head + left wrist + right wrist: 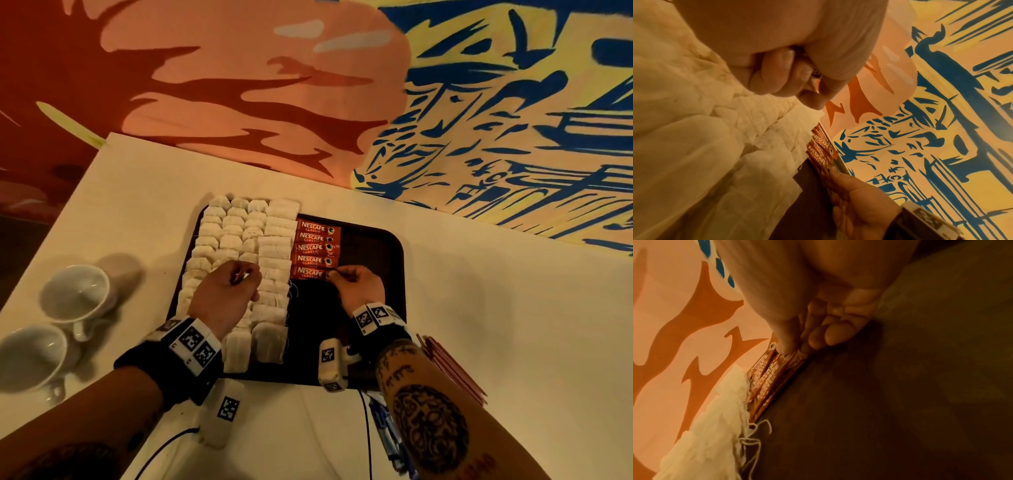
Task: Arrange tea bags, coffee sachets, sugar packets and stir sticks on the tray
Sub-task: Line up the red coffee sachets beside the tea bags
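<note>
A dark tray (370, 246) lies on the white table. Rows of white tea bags (236, 236) cover its left part. Beside them, several red Nescafe sachets (315, 248) lie in a column. My right hand (337, 274) pinches the right end of the nearest sachet (308, 273), which lies flat on the tray; the right wrist view shows thumb and fingers (785, 350) on that end. My left hand (245, 274) hovers over the tea bags, its fingers curled round more red sachets (813, 76), which are mostly hidden in the fist.
Two white cups (75, 294) lie at the table's left edge. A stack of thin red packets (452, 370) sits right of the tray, and blue packets (387, 421) lie near my right forearm. The tray's right half (879, 402) is bare. A painted wall stands behind.
</note>
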### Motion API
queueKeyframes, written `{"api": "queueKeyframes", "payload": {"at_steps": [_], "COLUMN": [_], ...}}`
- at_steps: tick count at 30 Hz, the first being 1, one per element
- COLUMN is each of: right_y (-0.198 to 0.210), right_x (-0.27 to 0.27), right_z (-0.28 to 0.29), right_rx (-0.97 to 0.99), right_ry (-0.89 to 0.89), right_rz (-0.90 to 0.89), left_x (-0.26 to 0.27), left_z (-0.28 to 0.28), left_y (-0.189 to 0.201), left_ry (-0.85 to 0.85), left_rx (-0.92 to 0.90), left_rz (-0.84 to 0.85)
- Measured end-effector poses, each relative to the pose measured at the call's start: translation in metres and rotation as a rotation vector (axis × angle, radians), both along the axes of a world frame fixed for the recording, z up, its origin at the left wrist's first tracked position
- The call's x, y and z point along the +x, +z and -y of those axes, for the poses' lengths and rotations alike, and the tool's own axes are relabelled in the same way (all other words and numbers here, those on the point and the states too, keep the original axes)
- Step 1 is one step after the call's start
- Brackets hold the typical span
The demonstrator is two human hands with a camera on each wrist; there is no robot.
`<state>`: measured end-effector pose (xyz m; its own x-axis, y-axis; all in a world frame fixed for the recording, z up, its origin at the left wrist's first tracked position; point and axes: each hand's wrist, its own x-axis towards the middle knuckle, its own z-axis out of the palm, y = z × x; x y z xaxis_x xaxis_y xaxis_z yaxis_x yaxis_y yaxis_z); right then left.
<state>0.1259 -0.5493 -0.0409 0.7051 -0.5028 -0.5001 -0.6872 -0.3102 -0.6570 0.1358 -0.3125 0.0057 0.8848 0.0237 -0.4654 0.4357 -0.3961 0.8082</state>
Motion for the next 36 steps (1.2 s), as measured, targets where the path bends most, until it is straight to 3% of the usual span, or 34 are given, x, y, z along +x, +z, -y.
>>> {"api": "queueKeyframes", "payload": {"at_steps": [9, 19, 29, 36], "right_y": [0.001, 0.000, 0.006, 0.008], "right_x": [0.004, -0.005, -0.017, -0.005], "right_z": [-0.002, -0.001, -0.002, -0.003], "right_rx": [-0.042, -0.051, -0.022, -0.045], "right_ry": [-0.011, -0.065, 0.078, 0.076], "right_rz": [-0.035, 0.006, -0.055, -0.061], "left_x": [-0.001, 0.000, -0.016, -0.021], "left_z": [0.005, 0.009, 0.019, 0.018], "left_y": [-0.006, -0.001, 0.003, 0.005], "left_ry": [0.036, 0.147, 0.126, 0.127], "left_rx": [-0.067, -0.375, -0.330, -0.323], "left_rz": [-0.025, -0.138, -0.077, -0.063]}}
